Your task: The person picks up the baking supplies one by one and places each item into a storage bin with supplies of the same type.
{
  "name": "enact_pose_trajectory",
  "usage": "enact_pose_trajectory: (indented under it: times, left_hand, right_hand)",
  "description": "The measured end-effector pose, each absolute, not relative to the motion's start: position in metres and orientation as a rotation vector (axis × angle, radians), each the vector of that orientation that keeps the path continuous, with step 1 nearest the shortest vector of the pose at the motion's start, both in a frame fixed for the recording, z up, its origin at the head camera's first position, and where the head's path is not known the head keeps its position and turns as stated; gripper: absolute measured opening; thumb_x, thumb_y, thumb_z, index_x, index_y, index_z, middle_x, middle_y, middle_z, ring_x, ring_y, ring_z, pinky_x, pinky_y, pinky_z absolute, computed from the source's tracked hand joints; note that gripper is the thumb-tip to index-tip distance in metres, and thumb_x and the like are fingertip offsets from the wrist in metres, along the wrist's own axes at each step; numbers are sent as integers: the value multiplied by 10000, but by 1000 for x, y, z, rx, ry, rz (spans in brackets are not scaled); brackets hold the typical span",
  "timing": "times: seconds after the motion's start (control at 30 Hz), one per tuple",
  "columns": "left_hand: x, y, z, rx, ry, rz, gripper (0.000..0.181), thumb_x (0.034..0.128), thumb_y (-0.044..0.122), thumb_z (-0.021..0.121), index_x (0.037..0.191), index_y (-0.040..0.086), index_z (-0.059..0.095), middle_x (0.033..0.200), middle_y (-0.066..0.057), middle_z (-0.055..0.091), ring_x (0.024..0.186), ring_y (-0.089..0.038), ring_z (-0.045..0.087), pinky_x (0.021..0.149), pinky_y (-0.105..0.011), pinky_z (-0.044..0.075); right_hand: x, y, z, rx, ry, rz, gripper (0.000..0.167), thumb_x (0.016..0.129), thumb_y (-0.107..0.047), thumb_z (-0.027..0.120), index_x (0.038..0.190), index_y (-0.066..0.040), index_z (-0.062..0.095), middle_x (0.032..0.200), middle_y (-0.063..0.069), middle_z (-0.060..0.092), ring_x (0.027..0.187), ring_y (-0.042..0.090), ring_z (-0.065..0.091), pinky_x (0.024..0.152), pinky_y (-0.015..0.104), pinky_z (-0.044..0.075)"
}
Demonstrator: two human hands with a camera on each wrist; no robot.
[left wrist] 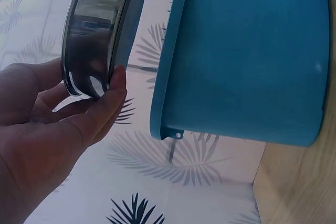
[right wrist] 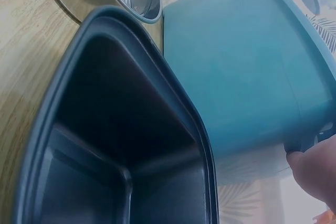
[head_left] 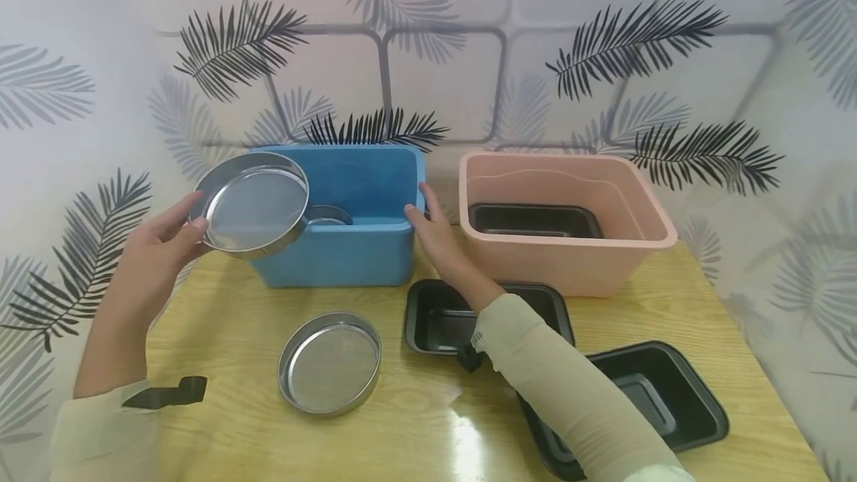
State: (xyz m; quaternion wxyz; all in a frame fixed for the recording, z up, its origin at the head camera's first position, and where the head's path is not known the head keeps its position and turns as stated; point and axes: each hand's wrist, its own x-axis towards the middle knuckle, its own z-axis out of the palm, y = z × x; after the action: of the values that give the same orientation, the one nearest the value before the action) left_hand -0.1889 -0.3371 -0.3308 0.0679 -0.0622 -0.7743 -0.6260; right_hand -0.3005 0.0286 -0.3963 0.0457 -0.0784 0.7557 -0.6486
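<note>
My left hand (head_left: 157,244) pinches a round metal cake pan (head_left: 257,203) by its edge, thumb on one side and fingers on the other. The pan is tilted, raised at the left end of a blue plastic bin (head_left: 338,255) and partly in front of it. In the left wrist view, the pan (left wrist: 92,35) stands apart from the bin (left wrist: 247,56). At the bin's right end my right hand (head_left: 438,233) grips the rim. Another round pan (head_left: 328,216) lies inside the blue bin, partly hidden. A further round cake pan (head_left: 329,363) lies on the table.
A pink bin (head_left: 542,266) with a black loaf pan (head_left: 535,220) inside stands to the right. Black loaf pans lie on the wooden table (head_left: 228,333): one (head_left: 445,329) under my right forearm, another (head_left: 656,393) at the right, partly covered by my sleeve. A patterned wall rises behind.
</note>
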Motion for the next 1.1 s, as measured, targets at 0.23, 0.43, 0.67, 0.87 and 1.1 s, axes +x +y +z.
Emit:
enact_pose_trajectory:
  times: [0.23,0.43,0.67,0.87,1.1]
  left_hand:
    - [-222,-332,-322,-200,-2460,-1753,657,1043,312,554,1607,150,261,1680,-116,199,1045,44,671,904,-65,498]
    - [-248,-329,-321,-197,-2539,-1757,670,1051,340,526,1618,153,221,1691,-140,128,1161,-50,655,919,-93,509]
    - [-280,-327,-322,-191,-2653,-1710,631,1076,333,467,1624,165,202,1704,-97,74,1436,-357,413,1002,-173,505]
    - [-308,-321,-324,-193,-2738,-1643,580,1085,252,463,1615,167,243,1702,-73,121,1483,-315,352,1067,-347,508]
    - [-339,-313,-330,-216,-2809,-1657,564,1077,102,446,1606,103,252,1683,-134,177,1489,-357,317,1133,-519,425]
  right_hand:
    - [-302,31,-395,-236,2328,-1976,626,1063,-381,467,1619,-317,188,1693,-13,178,1556,245,185,1257,526,201]
    - [-303,32,-397,-243,2323,-1979,633,1059,-385,478,1618,-320,191,1690,-9,187,1551,234,201,1257,493,221]
    - [-304,30,-401,-247,2346,-1964,636,1054,-406,478,1618,-314,197,1689,-8,191,1548,241,212,1253,495,232]
    - [-305,29,-403,-242,2356,-1964,627,1055,-401,479,1614,-325,206,1684,1,206,1542,247,225,1245,506,247]
    - [-305,30,-402,-256,2351,-1972,624,1056,-400,480,1613,-320,209,1683,9,209,1544,248,222,1244,505,252]
